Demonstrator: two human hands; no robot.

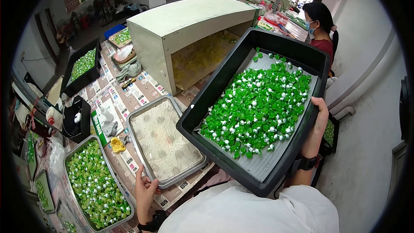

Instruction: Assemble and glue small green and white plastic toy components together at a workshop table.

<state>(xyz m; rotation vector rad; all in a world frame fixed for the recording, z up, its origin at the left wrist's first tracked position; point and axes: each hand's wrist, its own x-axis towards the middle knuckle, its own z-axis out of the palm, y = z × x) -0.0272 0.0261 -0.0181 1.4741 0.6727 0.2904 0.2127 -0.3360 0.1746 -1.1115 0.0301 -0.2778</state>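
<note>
My right hand (318, 123) grips the right rim of a black plastic bin (196, 112), which is raised and tilted. On a grey liner inside it lies a heap of small green pieces (258, 108) mixed with white, black-dotted beads. Below and left of the bin, a metal tray (161, 136) holds pale, crumpled lining or powder. My left hand (147, 188) is at that tray's near left corner, index finger stretched out and the others loosely bent, holding nothing. Left of it stands a second metal tray (129, 215) full of similar green and white pieces.
A cream box (185, 15) with an open front stands behind the trays. More black bins (92, 71), a yellow lump (117, 145) and a grey cloth (129, 71) lie on the patterned table cover. A masked person (321, 28) sits at the right; others work farther back.
</note>
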